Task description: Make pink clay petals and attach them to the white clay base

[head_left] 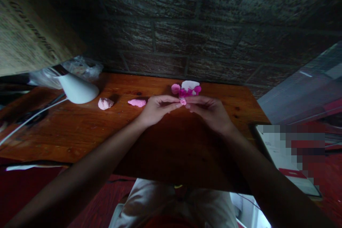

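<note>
- Left hand (157,109) and right hand (213,112) pinch the tiny pink roll (183,102) between them — probably soft, hence the light grip.
- Pink lumps (137,103) at nine o'clock, discs (175,88) near twelve — likely for easy reach.

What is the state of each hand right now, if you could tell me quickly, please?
Left hand: closed, pinching a small pink piece.
Right hand: fingertips at the small pink piece's other side; whether closed on it cannot be told.

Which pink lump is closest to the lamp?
The pale, chunky lump beside the white lamp base; the brighter, longer lump lies nearer the left hand.
</note>
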Demonstrator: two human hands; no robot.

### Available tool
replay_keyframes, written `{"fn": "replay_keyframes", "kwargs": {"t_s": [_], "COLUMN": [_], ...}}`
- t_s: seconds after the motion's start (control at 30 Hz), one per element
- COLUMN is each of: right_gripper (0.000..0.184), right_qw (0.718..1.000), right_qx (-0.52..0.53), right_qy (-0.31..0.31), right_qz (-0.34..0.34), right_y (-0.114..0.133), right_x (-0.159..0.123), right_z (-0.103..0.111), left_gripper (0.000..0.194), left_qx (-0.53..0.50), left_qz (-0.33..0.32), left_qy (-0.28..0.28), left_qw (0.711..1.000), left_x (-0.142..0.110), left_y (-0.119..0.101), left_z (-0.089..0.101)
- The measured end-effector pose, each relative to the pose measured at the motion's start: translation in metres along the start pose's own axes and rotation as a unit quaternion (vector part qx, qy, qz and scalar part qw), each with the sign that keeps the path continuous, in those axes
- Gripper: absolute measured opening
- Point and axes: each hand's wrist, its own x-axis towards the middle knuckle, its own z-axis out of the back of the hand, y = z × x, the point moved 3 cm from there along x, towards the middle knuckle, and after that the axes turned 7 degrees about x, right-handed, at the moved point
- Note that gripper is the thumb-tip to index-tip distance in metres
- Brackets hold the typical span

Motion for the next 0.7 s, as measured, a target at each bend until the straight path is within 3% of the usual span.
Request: {"fn": "replay_keyframes", "kwargs": {"t_s": [0.7], "right_gripper": [0.021], "right_qw": [1.0], "right_qx": [-0.01], "right_qy": [-0.005], "right_qz": [0.012], "right_y": [0.0003], "right_x": [-0.0007], "right_z": [-0.0037], "left_gripper": [0.027], "left_qx": [-0.021], "left_qz": [-0.006], "left_qy": [-0.002], "left_qw": [1.0], "left_x": [-0.0013], "left_y": [-0.0046], "left_z": [-0.0022]}}
